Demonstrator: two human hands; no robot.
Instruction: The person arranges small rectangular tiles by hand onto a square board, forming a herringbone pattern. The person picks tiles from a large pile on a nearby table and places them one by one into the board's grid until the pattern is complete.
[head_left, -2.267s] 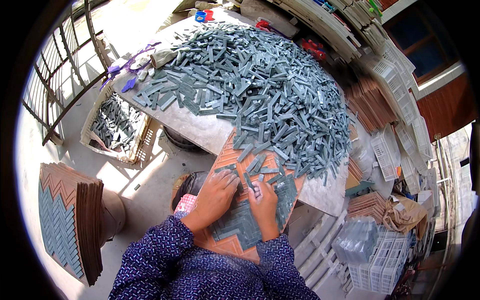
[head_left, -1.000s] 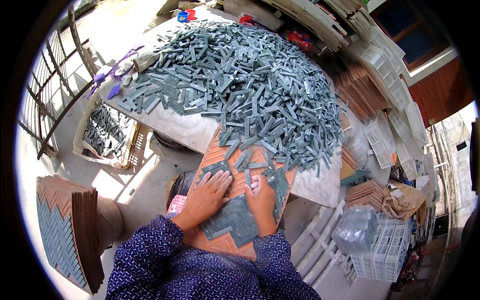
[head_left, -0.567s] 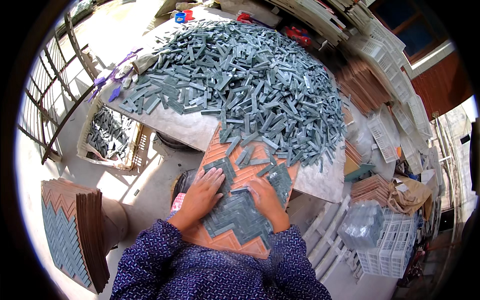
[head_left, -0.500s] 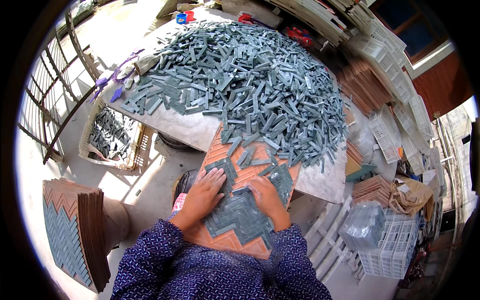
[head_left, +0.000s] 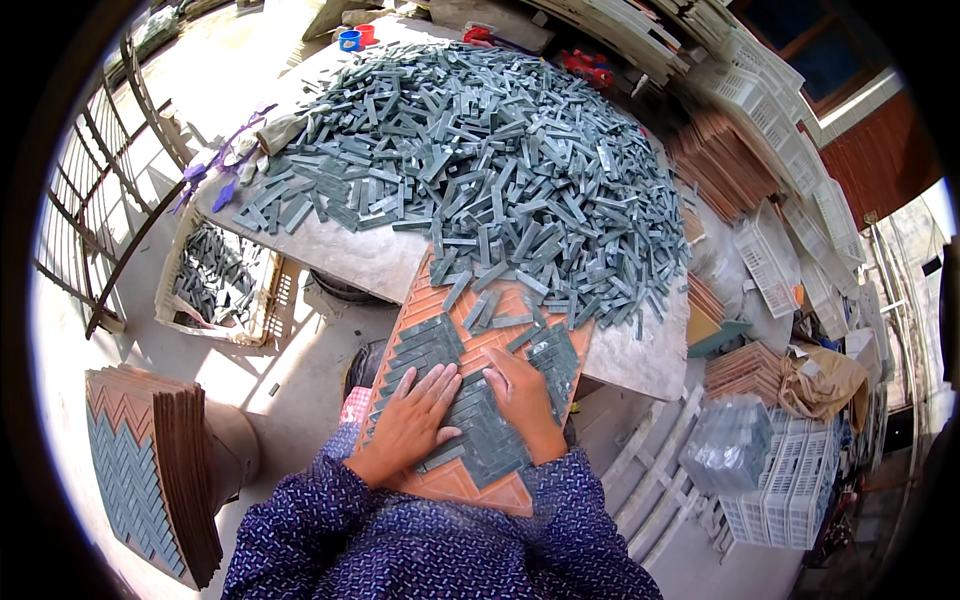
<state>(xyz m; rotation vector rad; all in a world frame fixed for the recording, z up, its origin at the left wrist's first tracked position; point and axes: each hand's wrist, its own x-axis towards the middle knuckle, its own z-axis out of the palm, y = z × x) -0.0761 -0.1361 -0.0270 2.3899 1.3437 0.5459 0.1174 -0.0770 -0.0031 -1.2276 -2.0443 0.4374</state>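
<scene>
An orange tray-like mould board (head_left: 455, 480) with herringbone grooves lies in front of me, its far end under the edge of a heap of grey-green stone strips (head_left: 480, 150). Many strips (head_left: 485, 440) sit in its grooves in a zigzag pattern; the orange grooves (head_left: 480, 345) between the two laid areas are bare. My left hand (head_left: 418, 415) lies flat on the laid strips, fingers stretched. Right of it, my right hand (head_left: 522, 400) rests on the strips, index finger and thumb apart, with no strip visible in it. Its other fingers are partly hidden.
The heap covers a pale table (head_left: 640, 360). At left stand a crate of strips (head_left: 270, 290) and a stack of boards (head_left: 180, 470), the top one filled. White plastic crates (head_left: 785, 490), more orange boards (head_left: 745, 375) and a brown bag (head_left: 825, 380) are at right.
My right hand, earlier pinching a grey strip, now rests with its finger extended and no strip showing. My left hand has slid slightly nearer me along the laid strips. The view shifted slightly.
</scene>
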